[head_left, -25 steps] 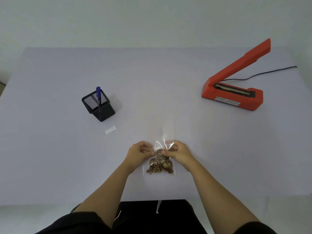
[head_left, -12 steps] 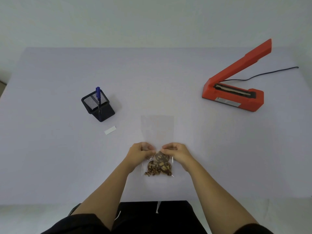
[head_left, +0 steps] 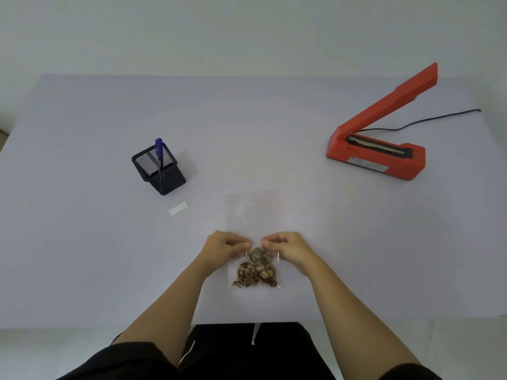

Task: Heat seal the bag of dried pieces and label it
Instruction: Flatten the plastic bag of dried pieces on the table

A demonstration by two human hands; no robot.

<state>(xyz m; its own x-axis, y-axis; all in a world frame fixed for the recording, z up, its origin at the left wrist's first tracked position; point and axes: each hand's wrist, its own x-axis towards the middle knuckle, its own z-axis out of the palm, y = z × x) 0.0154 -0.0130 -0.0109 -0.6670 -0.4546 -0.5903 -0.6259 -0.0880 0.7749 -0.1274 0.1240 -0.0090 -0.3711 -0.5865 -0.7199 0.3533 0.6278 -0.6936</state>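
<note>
A clear plastic bag (head_left: 253, 215) lies flat on the pale table, its empty upper part stretched away from me. Brown dried pieces (head_left: 256, 271) fill its near end. My left hand (head_left: 223, 248) pinches the bag at the left, just above the pieces. My right hand (head_left: 288, 248) pinches it at the right, fingertips almost meeting the left ones. A red heat sealer (head_left: 375, 157) stands at the far right with its arm raised. A small white label (head_left: 178, 209) lies left of the bag.
A black mesh pen holder (head_left: 160, 171) with a blue pen (head_left: 158, 152) stands at the left, behind the label. The sealer's black cord (head_left: 428, 119) runs off to the right. The table's near edge (head_left: 82, 326) is close to my body.
The bag's crumpled upper part has been unfolded and now lies flat, stretched away from me. Both hands stay pinching the bag above the pieces.
</note>
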